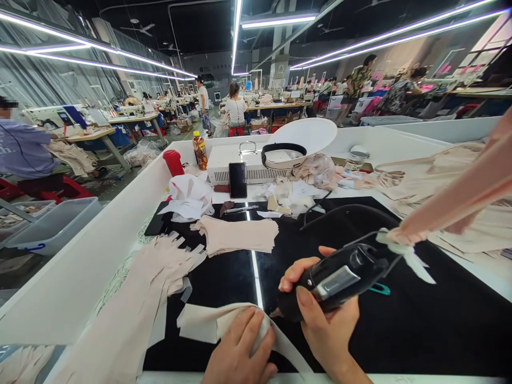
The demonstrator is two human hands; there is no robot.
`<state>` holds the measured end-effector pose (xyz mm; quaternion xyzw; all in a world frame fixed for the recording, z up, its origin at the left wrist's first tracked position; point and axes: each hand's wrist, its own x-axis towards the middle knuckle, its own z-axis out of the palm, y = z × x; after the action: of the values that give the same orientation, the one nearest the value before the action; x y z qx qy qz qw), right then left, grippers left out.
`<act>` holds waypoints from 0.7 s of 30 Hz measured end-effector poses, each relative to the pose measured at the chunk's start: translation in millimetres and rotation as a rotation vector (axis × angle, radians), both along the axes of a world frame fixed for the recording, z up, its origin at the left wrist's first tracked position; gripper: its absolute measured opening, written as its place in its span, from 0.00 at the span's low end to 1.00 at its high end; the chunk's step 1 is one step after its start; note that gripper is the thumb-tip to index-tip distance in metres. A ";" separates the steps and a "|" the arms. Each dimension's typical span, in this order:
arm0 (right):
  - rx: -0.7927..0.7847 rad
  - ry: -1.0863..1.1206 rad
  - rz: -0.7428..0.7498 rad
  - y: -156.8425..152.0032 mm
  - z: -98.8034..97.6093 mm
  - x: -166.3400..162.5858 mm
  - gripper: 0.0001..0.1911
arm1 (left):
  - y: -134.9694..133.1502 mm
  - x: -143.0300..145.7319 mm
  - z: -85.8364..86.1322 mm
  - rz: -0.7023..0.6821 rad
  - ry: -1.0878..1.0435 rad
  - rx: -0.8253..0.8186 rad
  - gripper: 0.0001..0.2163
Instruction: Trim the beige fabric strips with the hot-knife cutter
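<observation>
at the near edge of the white bench with a black top, left of the middle, the left hand lies on a folded strip of cream cloth, fingers close together; whether they pinch the cloth or only press it, i cannot tell. just to the right, the right hand has its fingers and thumb clamped around a black, rounded handheld tool, its narrow tip pointing left, close beside the left fingertips. a long twist of pink cloth rises from the tool's rear toward the upper right. along the bench's left edge spreads a long heap of pale cream cloth pieces. a small teal clip lies beyond the right hand. farther in, left of centre, sits a flat stack of cream cloth pieces; beyond it, a slim silver pen, then a black smartphone leaning against a white slotted metal box near the far edge.
</observation>
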<state>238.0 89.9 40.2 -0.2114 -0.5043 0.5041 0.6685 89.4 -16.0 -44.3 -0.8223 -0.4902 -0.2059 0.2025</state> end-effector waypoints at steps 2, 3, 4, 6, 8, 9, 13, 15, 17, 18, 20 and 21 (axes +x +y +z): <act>-0.001 0.006 0.007 2.0 -0.3 -2.0 0.26 | -0.4 0.7 -2.4 -0.001 -0.002 0.003 0.19; -0.001 0.006 0.015 2.3 -0.2 -3.0 0.26 | -0.5 1.1 -3.5 -0.002 -0.003 0.006 0.19; 0.001 0.006 0.024 2.1 0.1 -4.0 0.26 | -0.5 1.4 -4.5 -0.002 -0.013 0.016 0.19; 0.004 0.011 0.035 1.3 0.7 -5.6 0.25 | -0.4 1.9 -5.8 0.003 -0.036 0.031 0.19; 0.002 0.022 0.041 0.5 0.9 -6.6 0.25 | -0.1 2.3 -6.3 0.001 -0.036 0.022 0.19; 0.001 0.026 0.046 0.4 0.7 -6.9 0.25 | 0.2 2.8 -6.4 0.000 -0.037 0.021 0.18; 0.003 0.005 0.053 1.0 -1.9 -6.4 0.25 | 0.7 5.9 -7.2 0.015 -0.117 0.049 0.17; -0.004 -0.018 0.048 1.2 -2.6 -6.1 0.25 | -0.1 6.9 -6.8 0.026 -0.152 0.042 0.16; -0.012 -0.023 0.046 1.1 -1.8 -6.5 0.25 | -1.6 6.8 -5.2 0.029 -0.151 0.007 0.16; -0.016 -0.015 0.042 1.0 -0.9 -7.0 0.24 | -2.3 6.4 -4.1 0.028 -0.141 -0.018 0.17; -0.020 0.013 0.033 1.1 1.4 -8.5 0.25 | -3.6 5.9 -2.2 0.024 -0.125 -0.055 0.18; -0.023 0.026 0.026 1.3 2.6 -9.3 0.24 | -3.9 5.9 -1.7 0.022 -0.124 -0.062 0.18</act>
<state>228.6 91.2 42.8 -0.2056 -0.4925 0.5212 0.6660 95.3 -20.0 -46.0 -0.8083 -0.5170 -0.2393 0.1485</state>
